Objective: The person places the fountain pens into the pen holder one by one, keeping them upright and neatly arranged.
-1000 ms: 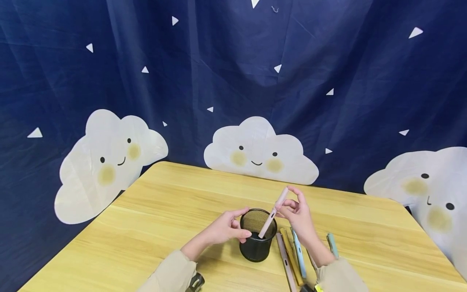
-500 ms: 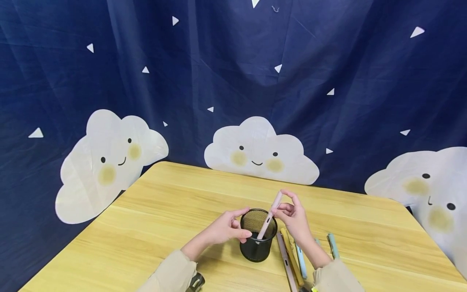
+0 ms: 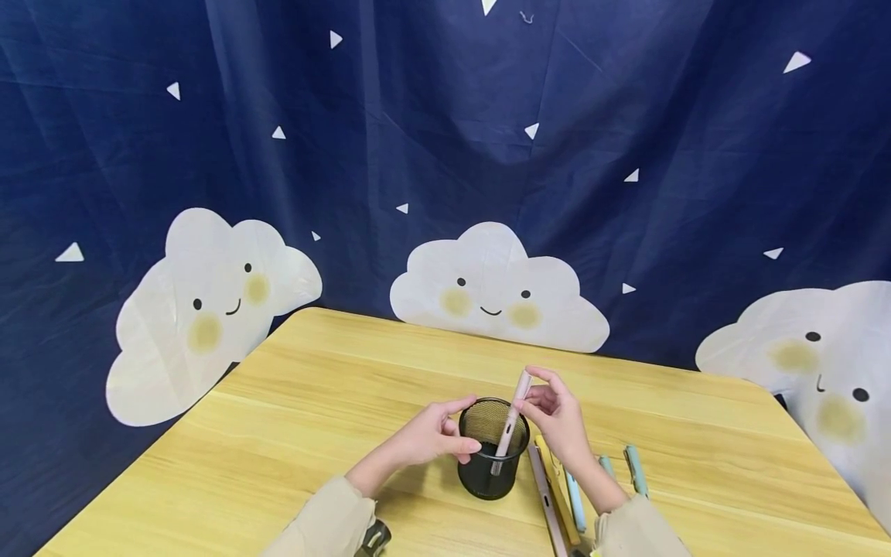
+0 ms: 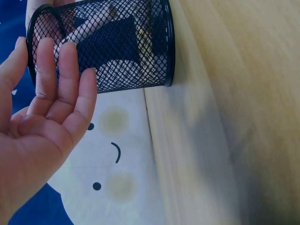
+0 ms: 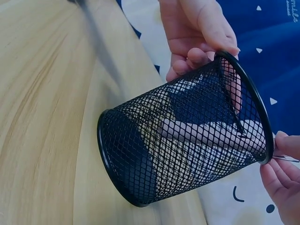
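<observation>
A black mesh pen holder [image 3: 480, 478] stands upright on the table. My left hand [image 3: 435, 435] holds it at the left side of the rim, thumb in front and forefinger at the back. My right hand [image 3: 562, 424] pinches a pale pink pen [image 3: 511, 422] over the right side of the opening. The pen tilts, its upper end leaning right, and its lower part is inside the holder. Through the mesh the pen's lower end [image 5: 187, 131] shows in the right wrist view, above the holder's bottom. No other pen is visible inside.
Several pens lie on the wooden table [image 3: 313, 402] to the holder's right: a mauve pen [image 3: 546, 503], a mustard-yellow pen [image 3: 559, 499], a light blue pen [image 3: 575, 503] and a green pen [image 3: 636, 468]. My right forearm partly covers the group. A dark blue cloud-print curtain [image 3: 452, 155] hangs behind.
My right hand has moved left and down, carrying the pink pen deeper into the holder and standing it steeper. The left hand and the holder have stayed in place.
</observation>
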`<state>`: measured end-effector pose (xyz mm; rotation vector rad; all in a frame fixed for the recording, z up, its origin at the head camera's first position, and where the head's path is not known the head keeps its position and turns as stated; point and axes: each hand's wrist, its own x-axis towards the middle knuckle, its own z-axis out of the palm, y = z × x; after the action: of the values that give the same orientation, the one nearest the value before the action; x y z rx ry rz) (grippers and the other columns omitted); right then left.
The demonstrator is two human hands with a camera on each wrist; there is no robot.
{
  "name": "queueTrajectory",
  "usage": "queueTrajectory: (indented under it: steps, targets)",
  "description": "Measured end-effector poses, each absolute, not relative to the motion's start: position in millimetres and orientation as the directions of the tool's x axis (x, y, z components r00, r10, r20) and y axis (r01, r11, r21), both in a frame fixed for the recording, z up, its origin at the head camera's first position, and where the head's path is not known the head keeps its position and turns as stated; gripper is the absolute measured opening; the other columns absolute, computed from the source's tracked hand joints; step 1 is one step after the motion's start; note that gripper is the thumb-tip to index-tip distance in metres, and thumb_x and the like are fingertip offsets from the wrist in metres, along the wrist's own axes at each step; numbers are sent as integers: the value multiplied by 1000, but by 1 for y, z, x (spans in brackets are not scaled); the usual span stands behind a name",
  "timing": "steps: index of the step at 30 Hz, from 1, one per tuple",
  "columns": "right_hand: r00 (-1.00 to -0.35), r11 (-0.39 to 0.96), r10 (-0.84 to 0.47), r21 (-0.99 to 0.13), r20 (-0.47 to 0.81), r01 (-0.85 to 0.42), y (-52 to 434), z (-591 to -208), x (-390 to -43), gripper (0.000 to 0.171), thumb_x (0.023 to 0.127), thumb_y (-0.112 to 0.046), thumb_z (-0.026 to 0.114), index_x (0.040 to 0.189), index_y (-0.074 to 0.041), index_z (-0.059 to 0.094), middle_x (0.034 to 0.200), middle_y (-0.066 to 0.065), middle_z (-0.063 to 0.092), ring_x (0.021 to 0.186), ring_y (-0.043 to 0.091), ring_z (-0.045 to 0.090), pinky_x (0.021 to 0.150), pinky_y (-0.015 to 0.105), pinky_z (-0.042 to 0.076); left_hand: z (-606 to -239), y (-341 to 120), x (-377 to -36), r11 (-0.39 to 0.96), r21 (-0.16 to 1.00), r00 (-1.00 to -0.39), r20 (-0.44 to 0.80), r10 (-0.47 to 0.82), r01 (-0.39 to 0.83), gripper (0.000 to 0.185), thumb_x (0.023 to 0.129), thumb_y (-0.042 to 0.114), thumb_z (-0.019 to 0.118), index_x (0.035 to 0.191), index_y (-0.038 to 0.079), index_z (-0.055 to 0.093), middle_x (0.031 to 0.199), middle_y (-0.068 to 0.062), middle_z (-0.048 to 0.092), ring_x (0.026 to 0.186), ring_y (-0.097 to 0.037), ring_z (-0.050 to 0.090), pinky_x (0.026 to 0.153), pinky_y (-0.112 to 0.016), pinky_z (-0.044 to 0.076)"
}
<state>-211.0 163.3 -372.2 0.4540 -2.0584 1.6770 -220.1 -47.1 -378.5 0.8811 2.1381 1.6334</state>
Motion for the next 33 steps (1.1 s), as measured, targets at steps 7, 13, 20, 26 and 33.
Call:
queueTrajectory:
  steps: [7,13,20,26,33]
  targets:
    - [-845,244,30,-824,533,-511,161,-373,-212,34,72,11,66,105,9,58,75,15,61,67,6,57,61,17,47,-378,-47,-220,163,948,-769,113,629,273,71,81,9,65,136,-10,24,59,-13,60,58,-17,62,71,-23,48]
    - [-865,256,34,-841,500,-476,161,-373,-211,25,74,6,67,99,10,62,81,19,63,69,4,58,63,16,47,-379,-47,-220,161,948,-770,116,627,273,71,82,9,65,136,-10,24,60,-13,60,58,-17,62,71,-23,48]
    - [-876,251,46,-854,481,-456,162,-375,-213,19,75,5,67,93,10,65,84,21,63,68,2,58,61,15,48,-379,-47,-221,153,953,-773,110,625,260,70,81,8,65,136,-9,25,60,-14,60,58,-17,62,70,-23,49]
    - [-873,242,39,-852,486,-464,161,-374,-214,18,75,6,66,93,11,65,88,23,63,69,2,58,62,15,48,-379,-46,-221,153,954,-774,109,623,258,69,81,8,65,136,-8,26,60,-15,60,58,-18,62,70,-24,49]
    - [-886,248,29,-862,462,-442,162,-376,-213,23,77,3,66,98,11,63,90,22,63,73,3,59,64,15,47,-379,-47,-221,151,955,-774,107,624,254,69,82,8,65,136,-8,25,60,-15,60,59,-18,62,70,-24,49]
